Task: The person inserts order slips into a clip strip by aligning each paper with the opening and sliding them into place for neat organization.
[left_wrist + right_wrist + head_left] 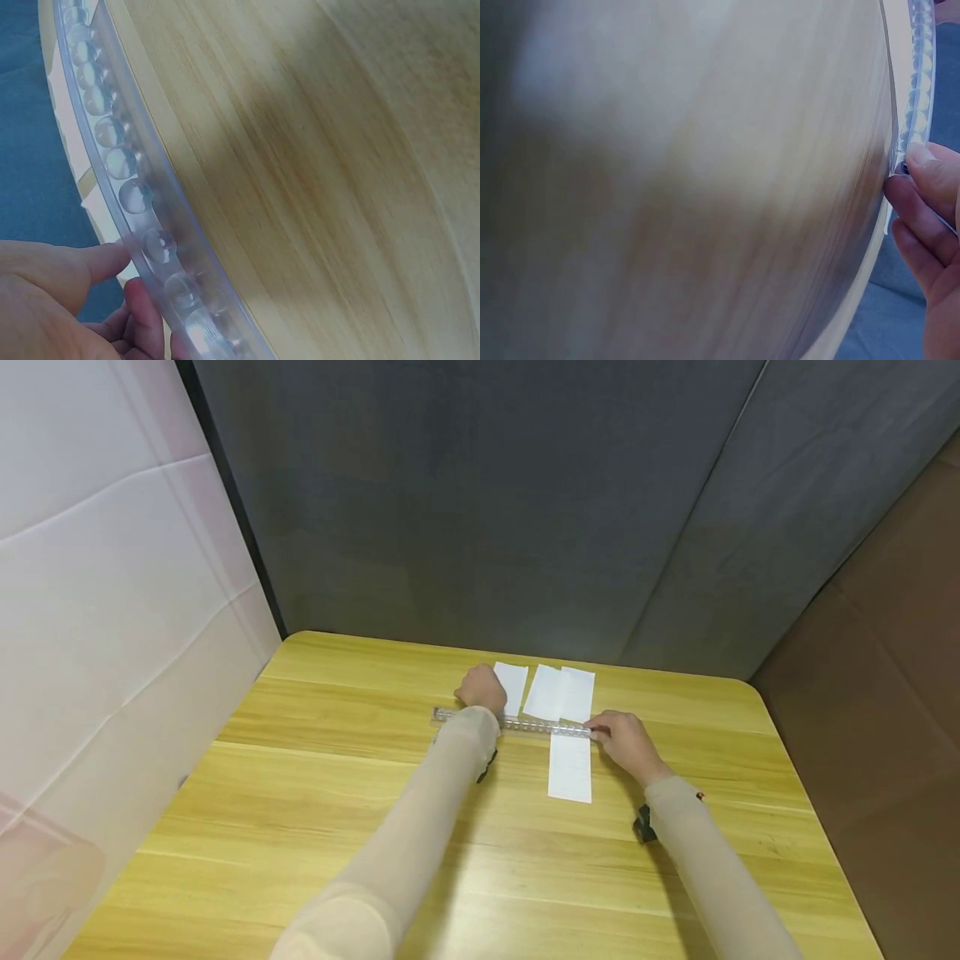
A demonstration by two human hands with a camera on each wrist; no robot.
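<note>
**Clear ruler being held across paper strips**

A clear ruler (517,723) is being held at both ends on the counter (315,827). Its left end is being gripped by the left hand (481,688), its right end pinched by the right hand (622,739). It is lying across a long paper strip (570,768), with two more strips (551,692) just behind.

Clear ruler (517,723) lies flat across white paper strips (569,767)

ruler (517,723) across 1 paper strip (570,767), 2 strips (551,692) behind, on table (300,827)
</note>
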